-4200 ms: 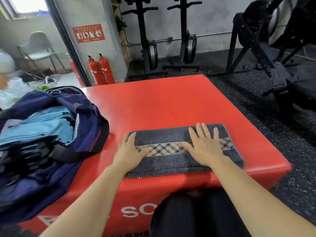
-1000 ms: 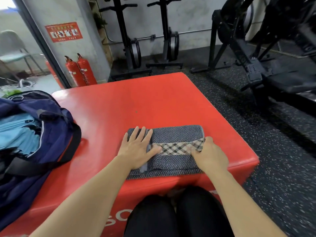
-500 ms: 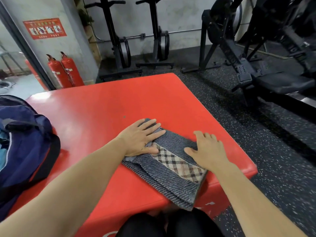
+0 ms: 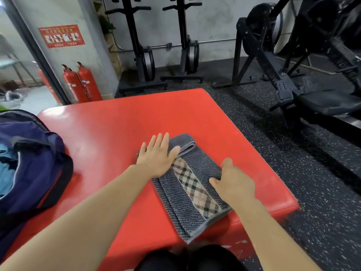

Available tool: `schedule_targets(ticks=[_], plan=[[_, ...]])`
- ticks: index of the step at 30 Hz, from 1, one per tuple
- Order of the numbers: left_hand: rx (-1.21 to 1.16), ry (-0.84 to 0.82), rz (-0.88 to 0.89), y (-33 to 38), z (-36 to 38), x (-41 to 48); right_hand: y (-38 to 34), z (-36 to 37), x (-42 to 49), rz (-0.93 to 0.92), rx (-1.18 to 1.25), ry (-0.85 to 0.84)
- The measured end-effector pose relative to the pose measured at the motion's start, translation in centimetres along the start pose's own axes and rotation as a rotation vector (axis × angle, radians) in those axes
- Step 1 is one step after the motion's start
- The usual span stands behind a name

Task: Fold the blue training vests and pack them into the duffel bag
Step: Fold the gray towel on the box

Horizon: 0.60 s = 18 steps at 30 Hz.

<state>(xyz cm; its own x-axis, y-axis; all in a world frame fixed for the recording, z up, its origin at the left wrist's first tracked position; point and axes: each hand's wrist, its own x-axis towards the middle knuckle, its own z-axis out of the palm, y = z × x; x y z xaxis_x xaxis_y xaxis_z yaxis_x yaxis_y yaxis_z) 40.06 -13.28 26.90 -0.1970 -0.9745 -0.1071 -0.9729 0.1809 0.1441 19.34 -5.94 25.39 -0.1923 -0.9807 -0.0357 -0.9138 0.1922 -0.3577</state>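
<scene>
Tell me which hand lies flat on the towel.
The left hand: its fingers are straight and spread over the towel's far left corner. The right hand sits at the towel's right edge with its fingers bent.

Floor: black rubber floor (image 4: 293, 173), speckled white.
Wall: pale grey wall (image 4: 214, 22) with a thin metal pipe (image 4: 214, 42) running across it.
Pillar: red poster (image 4: 61, 36); two red fire extinguishers (image 4: 75, 85) standing at its foot.
Worktop: glossy red padded worktop (image 4: 121, 122), rounded corners.
Equipment: two upright black machines (image 4: 145, 61) against the wall; a black rowing machine (image 4: 283, 90) on the right.
Doorway: at the left, a brighter room with a pale chair (image 4: 9, 62).
</scene>
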Motion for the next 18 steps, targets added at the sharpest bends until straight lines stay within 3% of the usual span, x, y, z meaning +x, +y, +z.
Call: schedule_targets(ticks=[2,6,14,18], plan=[[0.008,-0.052,-0.109,0.7,1.2,-1.3,-0.4,0.1,-0.8,0.007,-0.006,-0.008],[0.078,-0.088,-0.123,1.4,3.5,-2.2,-1.0,0.4,-2.4,0.006,0.005,0.01],[0.233,-0.011,0.108,-1.3,3.5,0.2,-0.4,1.1,-3.3,-0.027,0.027,-0.009],[0.317,0.074,0.143,-1.1,3.4,-1.0,0.1,1.0,-3.8,-0.208,0.013,0.132]])
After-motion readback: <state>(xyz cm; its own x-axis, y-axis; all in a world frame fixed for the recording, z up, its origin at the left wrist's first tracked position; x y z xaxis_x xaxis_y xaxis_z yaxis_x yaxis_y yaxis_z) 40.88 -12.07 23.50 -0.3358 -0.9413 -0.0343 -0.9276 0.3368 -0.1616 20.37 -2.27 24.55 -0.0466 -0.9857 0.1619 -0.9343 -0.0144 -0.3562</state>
